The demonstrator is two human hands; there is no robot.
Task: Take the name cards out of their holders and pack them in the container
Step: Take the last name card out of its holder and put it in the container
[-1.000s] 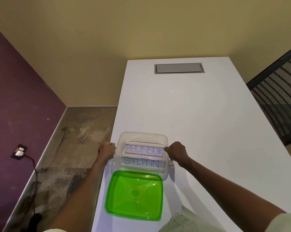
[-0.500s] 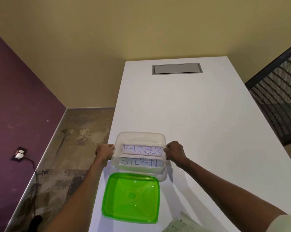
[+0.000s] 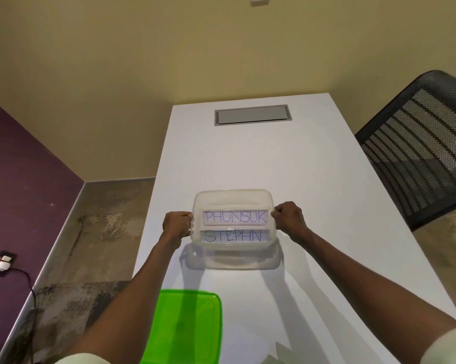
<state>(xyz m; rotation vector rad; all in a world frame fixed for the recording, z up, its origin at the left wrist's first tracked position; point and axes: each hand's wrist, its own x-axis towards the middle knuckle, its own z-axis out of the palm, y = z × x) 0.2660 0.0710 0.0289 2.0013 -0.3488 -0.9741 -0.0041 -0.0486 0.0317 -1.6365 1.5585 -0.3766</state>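
A clear plastic container (image 3: 233, 197) hangs lifted above the white table (image 3: 300, 179), its shadow on the tabletop below it. My left hand (image 3: 176, 224) grips its left rim and my right hand (image 3: 290, 218) grips its right rim. Inside stand two name cards in clear holders: "PHUNSUK" (image 3: 235, 216) at the back and "STEPHN" (image 3: 233, 236) in front.
A green lid (image 3: 185, 327) lies on the table close to me, near the left edge. A grey cable hatch (image 3: 252, 114) is set in the far end of the table. A black mesh chair (image 3: 418, 143) stands at the right. The floor drops off left of the table.
Both hands have raised the container off the table and away from the green lid, which now lies further toward me. The view has tilted upward.
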